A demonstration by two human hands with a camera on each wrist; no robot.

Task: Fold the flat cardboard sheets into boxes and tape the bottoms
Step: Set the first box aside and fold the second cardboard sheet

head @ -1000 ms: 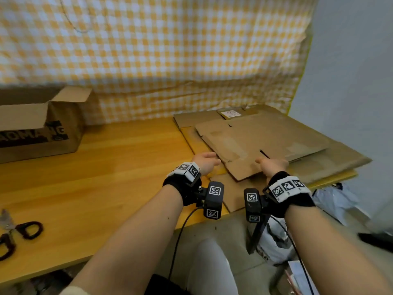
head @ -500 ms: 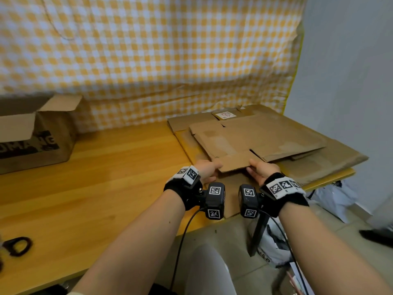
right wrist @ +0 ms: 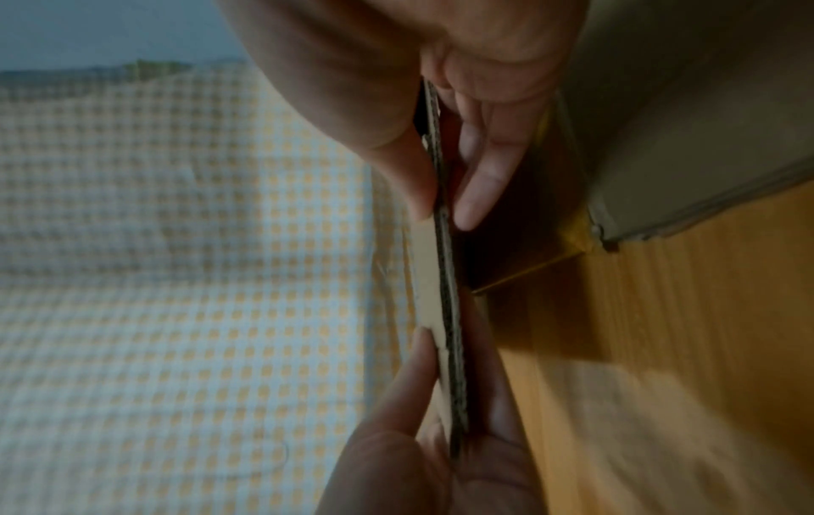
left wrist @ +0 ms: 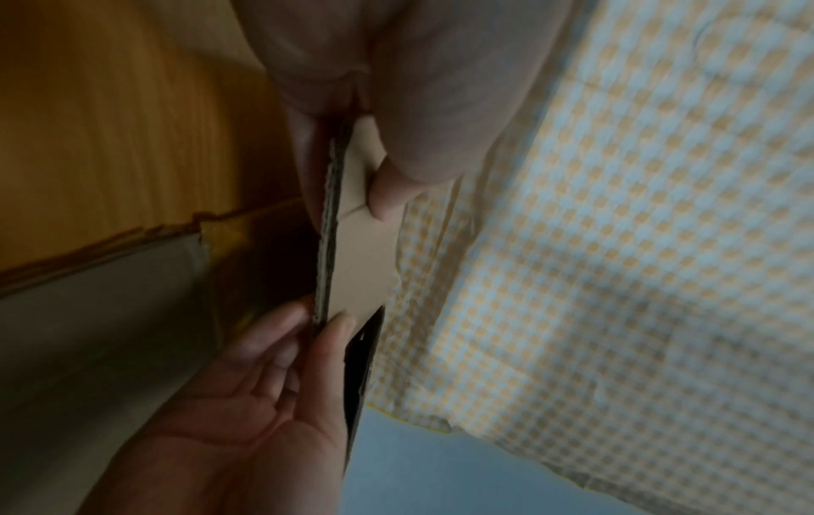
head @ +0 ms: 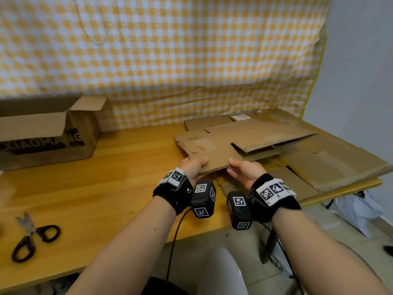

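Brown cardboard sheets (head: 276, 143) at two o'clock on the honey-yellow wooden table (head: 106, 188); yellow-and-white checked cloth (head: 170, 60) at twelve; black-handled scissors (head: 34, 237) at eight.

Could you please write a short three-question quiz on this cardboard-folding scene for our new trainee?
1. True or false: both the left hand and the right hand pinch the near flap of the top cardboard sheet.
2. Where do the scissors lie? A) on the stack of flat sheets B) on the wooden table, to the person's left C) inside the open box
3. Fill in: the open box stands at the far ____ of the table.

Key: 1 true; 2 B; 3 left.
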